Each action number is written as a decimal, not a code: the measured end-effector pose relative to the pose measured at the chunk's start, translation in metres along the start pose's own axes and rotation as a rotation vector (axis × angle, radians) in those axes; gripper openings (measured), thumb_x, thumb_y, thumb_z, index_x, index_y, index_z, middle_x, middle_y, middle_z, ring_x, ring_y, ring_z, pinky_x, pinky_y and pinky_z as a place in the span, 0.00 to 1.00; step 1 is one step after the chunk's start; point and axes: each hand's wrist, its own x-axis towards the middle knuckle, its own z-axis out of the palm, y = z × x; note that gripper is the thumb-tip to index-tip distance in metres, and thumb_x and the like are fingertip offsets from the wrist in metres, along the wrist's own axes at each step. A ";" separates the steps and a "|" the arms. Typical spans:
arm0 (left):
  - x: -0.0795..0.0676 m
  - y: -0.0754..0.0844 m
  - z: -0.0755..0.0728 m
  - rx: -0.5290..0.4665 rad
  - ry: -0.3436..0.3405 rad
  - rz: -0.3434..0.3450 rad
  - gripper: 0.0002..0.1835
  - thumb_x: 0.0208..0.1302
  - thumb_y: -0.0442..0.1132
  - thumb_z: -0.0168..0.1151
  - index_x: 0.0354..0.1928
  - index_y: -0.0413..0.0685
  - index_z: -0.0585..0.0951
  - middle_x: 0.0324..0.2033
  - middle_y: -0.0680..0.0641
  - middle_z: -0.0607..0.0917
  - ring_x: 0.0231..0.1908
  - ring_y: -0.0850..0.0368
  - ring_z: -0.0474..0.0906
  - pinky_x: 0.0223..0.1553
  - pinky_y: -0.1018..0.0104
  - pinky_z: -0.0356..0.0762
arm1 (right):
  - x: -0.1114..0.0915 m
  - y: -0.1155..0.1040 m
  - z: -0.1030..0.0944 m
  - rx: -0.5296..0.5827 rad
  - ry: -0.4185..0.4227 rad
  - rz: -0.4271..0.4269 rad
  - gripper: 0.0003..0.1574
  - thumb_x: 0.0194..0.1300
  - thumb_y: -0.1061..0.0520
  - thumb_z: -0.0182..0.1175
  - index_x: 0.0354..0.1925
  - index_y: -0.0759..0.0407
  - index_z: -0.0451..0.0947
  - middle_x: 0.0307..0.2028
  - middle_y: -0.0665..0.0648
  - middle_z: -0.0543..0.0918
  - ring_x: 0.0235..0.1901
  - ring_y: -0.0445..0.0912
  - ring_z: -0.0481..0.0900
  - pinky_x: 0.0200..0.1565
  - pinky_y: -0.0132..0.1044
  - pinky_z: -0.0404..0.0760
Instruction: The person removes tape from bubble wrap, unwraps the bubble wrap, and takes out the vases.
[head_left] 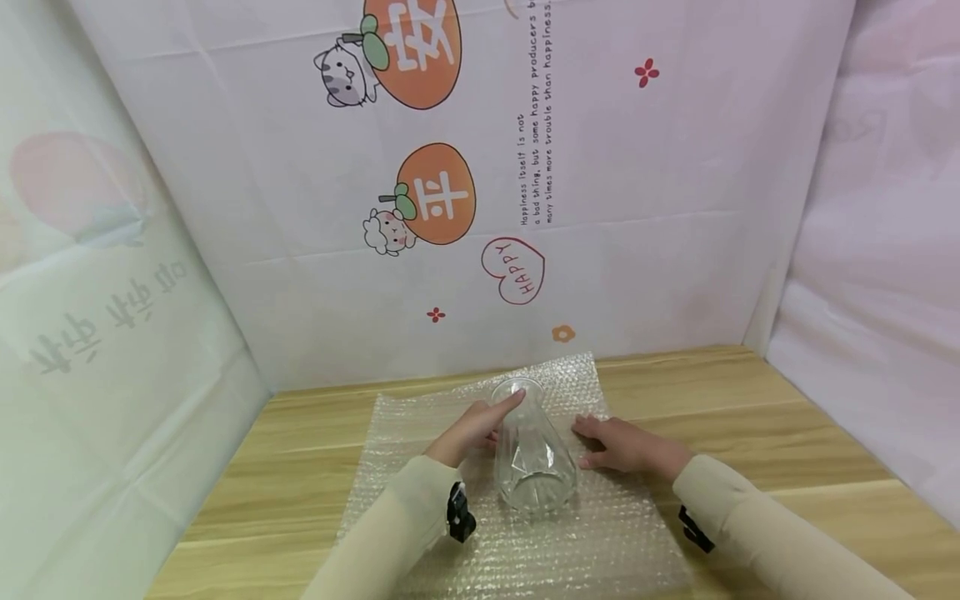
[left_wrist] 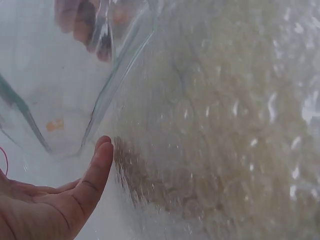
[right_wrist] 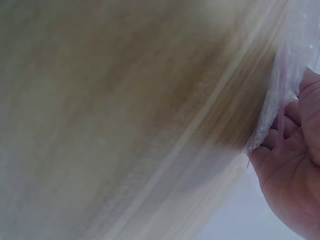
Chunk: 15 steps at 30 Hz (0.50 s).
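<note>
A clear faceted glass vase [head_left: 532, 467] lies on its side on a sheet of bubble wrap [head_left: 465, 542], its wide base towards me and its flared rim away. My left hand [head_left: 476, 425] holds the narrow neck, thumb laid across the top and fingers at its left side. In the left wrist view the fingers of that hand [left_wrist: 65, 200] show beside the tapering glass. At the wrap's right edge, my right hand [head_left: 618, 446] grips the sheet. The right wrist view has that hand's curled fingers [right_wrist: 287, 142] against the film edge, with table showing beside it.
The wood-grain table [head_left: 742, 433] extends on both sides of the wrap. A white printed cloth [head_left: 600, 167] hangs behind it, with further cloths at left and right. Dark wrist cameras [head_left: 460, 512] sit on both sleeves.
</note>
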 end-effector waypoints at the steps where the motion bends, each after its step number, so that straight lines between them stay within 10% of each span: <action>1: 0.000 0.000 0.001 0.008 0.003 0.000 0.35 0.51 0.76 0.58 0.24 0.48 0.71 0.18 0.53 0.70 0.18 0.61 0.68 0.27 0.67 0.74 | 0.000 0.000 0.000 0.001 0.000 0.002 0.44 0.66 0.46 0.61 0.66 0.76 0.62 0.67 0.76 0.59 0.67 0.70 0.54 0.65 0.61 0.54; 8: -0.003 0.004 0.005 0.027 -0.007 -0.020 0.58 0.49 0.77 0.58 0.63 0.28 0.68 0.50 0.36 0.78 0.41 0.47 0.81 0.47 0.51 0.77 | 0.000 0.000 0.000 0.007 0.006 0.003 0.43 0.66 0.47 0.61 0.66 0.75 0.63 0.67 0.76 0.59 0.67 0.71 0.54 0.65 0.61 0.54; 15: -0.004 0.007 0.012 -0.016 -0.006 -0.028 0.47 0.50 0.75 0.60 0.50 0.33 0.77 0.33 0.41 0.83 0.32 0.51 0.81 0.40 0.57 0.79 | 0.000 -0.001 0.000 0.011 0.011 -0.005 0.43 0.66 0.47 0.61 0.66 0.76 0.62 0.66 0.77 0.59 0.66 0.72 0.55 0.64 0.62 0.55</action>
